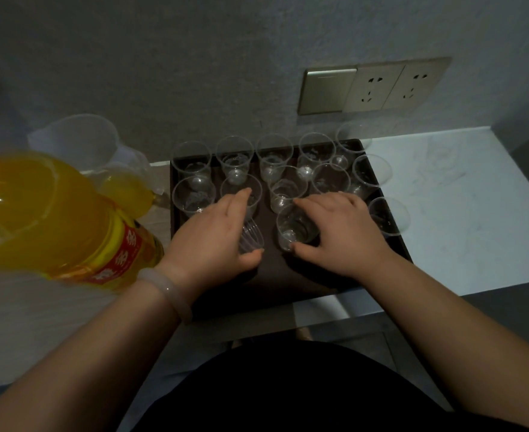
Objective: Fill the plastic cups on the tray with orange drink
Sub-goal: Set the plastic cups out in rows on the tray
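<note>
A dark rectangular tray [272,275] lies on the counter against the wall and holds several clear, empty plastic cups [235,157] in rows. My left hand [213,232] grips one clear cup [250,235] near the tray's middle, fingers over its top and thumb below. My right hand [341,229] holds the neighbouring clear cup [294,229], fingers curled round its far side and thumb at its base. A large bottle of orange drink [54,213] with an orange cap and a red and yellow label stands at the left of the tray.
A clear plastic jug [82,141] stands behind the bottle, with a crumpled plastic bag beside it. A wall plate with a switch and two sockets [375,85] sits above the tray. White counter [459,198] stretches to the right. One cup [389,216] overhangs the tray's right edge.
</note>
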